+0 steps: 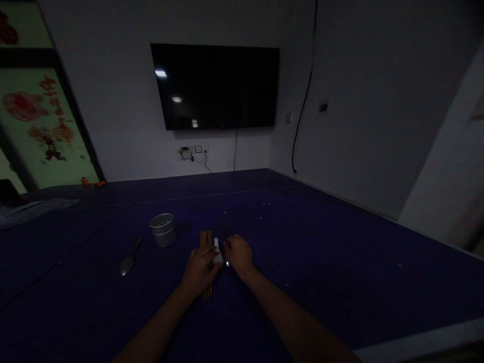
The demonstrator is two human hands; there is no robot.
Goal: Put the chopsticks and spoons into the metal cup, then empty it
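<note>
My left hand [200,267] lies across a row of wooden chopsticks [206,238], with its fingers closed on a white soup spoon [217,244] beside them. To the right, my right hand [238,253] pinches a slim metal spoon [227,263]; its dark handle points away from me and its bowl end shines near my fingers. Both spoons lie roughly parallel to the chopsticks. My left hand covers the middle of the chopsticks. Further left stands a silver metal cup [164,233], upright, and a larger metal spoon [128,262] lies near it.
Everything rests on a wide dark blue-purple surface [321,262] with small white specks. Crumpled clear plastic [34,209] and an orange object [91,182] are at the far left. A television [219,85] hangs on the back wall, cables below it. The room is dim.
</note>
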